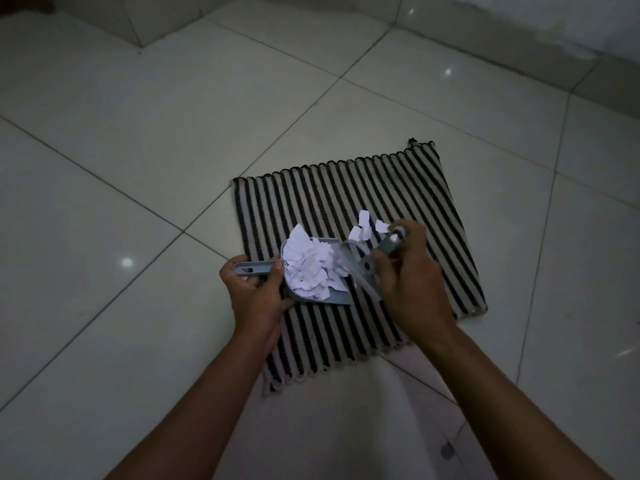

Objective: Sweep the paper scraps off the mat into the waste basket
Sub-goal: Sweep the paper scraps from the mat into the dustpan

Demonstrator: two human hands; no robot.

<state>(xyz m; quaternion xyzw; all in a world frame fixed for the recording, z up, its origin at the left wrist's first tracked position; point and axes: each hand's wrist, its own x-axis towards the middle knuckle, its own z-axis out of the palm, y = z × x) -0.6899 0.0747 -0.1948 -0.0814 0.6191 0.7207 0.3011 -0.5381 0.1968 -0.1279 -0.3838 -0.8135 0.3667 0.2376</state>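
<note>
My left hand [254,289] grips the dustpan [258,265] heaped with scraps [308,268], my right hand [412,282] grips the brush [391,245] beside a few loose scraps [363,220] on the mat [346,188]; dumping is left.

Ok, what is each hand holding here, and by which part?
The left hand grips the dustpan by its handle. The right hand grips the brush by its handle.

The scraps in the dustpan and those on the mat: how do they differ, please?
The dustpan scraps form a big heap; the mat scraps are a few pieces. The dustpan scraps are gathered in the dustpan; the mat scraps lie loose by the brush. Both are white paper.
</note>
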